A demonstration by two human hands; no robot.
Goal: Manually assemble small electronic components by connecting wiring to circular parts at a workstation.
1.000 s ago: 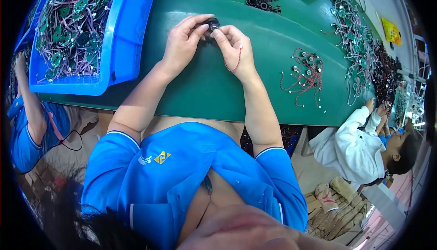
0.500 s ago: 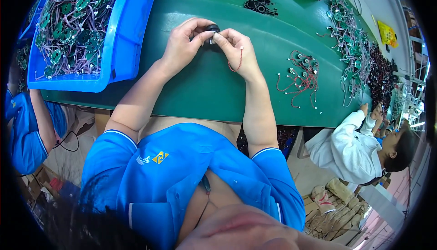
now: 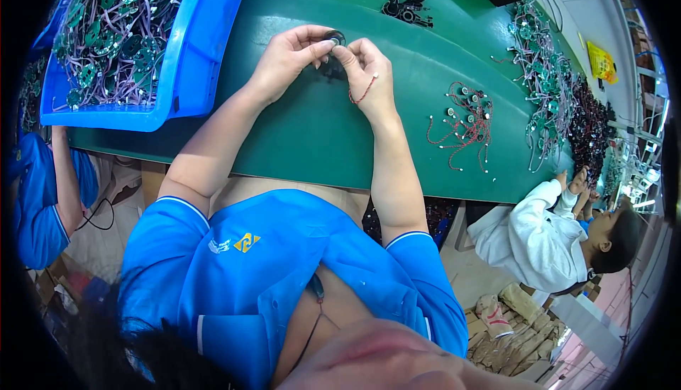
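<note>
Green desk (image 3: 298,134) sweeping across the upper half of the frame, blue bin (image 3: 195,70) at the upper left, and at upper centre you've got the black round part (image 3: 335,36) held above the surface. Your left grip (image 3: 287,63) pinches narrow on its rim; your right grip (image 3: 370,78) pinches from the other side, exact contact hidden by the fingers. Red twisted wire (image 3: 362,93) trails across that right thumb's base: let it hang slack, clear of the pinch. Best approach here, I'd say: steady with the left, press evenly with the right, no tugging. Wired pieces (image 3: 469,118) lie right of centre.
</note>
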